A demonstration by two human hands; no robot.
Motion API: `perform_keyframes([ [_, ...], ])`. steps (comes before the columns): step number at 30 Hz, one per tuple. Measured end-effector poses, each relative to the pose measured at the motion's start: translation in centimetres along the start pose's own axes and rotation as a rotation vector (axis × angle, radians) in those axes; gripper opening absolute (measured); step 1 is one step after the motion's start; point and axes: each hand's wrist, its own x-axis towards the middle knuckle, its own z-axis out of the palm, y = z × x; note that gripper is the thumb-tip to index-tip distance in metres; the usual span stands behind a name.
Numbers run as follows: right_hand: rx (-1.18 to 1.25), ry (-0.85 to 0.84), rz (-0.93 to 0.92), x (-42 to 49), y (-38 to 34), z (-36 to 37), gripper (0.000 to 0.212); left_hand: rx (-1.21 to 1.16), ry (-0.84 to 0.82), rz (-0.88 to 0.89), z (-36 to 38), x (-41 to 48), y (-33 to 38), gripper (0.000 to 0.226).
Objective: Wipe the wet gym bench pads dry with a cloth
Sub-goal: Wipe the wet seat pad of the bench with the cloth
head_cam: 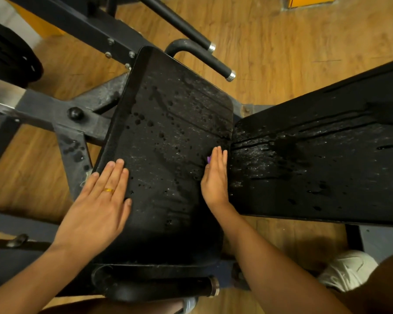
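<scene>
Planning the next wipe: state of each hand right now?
Left hand: open, flat on the seat pad.
Right hand: open, fingers straight, purple scrap beside it.

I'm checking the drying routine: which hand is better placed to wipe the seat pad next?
Right, probably. The right hand stands edge-on on the wet seat pad against a purple scrap, perhaps the cloth; the left hand lies flat on the pad's edge, holding nothing.

**One head camera, looking down**

A single wide-angle view from the person's head faces steeply down at the seat pad (168, 143), close above it. The back pad (327, 155) runs off to its right, and the wooden floor (281, 41) lies beyond.
</scene>
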Motion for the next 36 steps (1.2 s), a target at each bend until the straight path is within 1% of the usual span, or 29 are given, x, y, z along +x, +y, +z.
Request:
perform_keyframes([
  [4, -0.011, -0.051, 0.000, 5.3, -0.2, -0.7, 0.053, -0.010, 0.012, -0.006, 0.1, 0.1, 0.0, 0.067],
  [6, -0.021, -0.084, -0.003, 6.5, -0.1, -1.0, 0.054, -0.009, 0.011, -0.002, 0.2, 0.1, 0.0, 0.067],
  [12, -0.065, -0.061, -0.004, 3.6, 0.1, -0.4, 0.054, -0.014, 0.003, 0.010, 0.4, 0.0, -0.1, 0.068],
  [15, -0.051, -0.057, -0.020, 4.2, 0.3, -0.3, 0.054, -0.020, 0.009, 0.017, 0.5, 0.0, -0.1, 0.068],
  [22, 0.006, 0.006, 0.033, 11.2, -0.1, -0.5, 0.054, -0.018, 0.018, 0.011, 0.5, 0.1, 0.0, 0.067],
  [27, 0.009, -0.044, 0.067, 16.4, 0.0, -1.3, 0.049, -0.032, 0.020, 0.003, 0.4, 0.2, 0.1, 0.067],
  [32, -0.061, -0.094, 0.046, 13.3, 0.2, -1.4, 0.053, -0.027, 0.014, 0.007, 0.3, 0.2, 0.1, 0.067],
  [36, -0.059, -0.083, 0.005, 10.0, 0.6, -0.8, 0.054, -0.025, 0.014, 0.012, 0.3, 0.1, 0.1, 0.067],
])
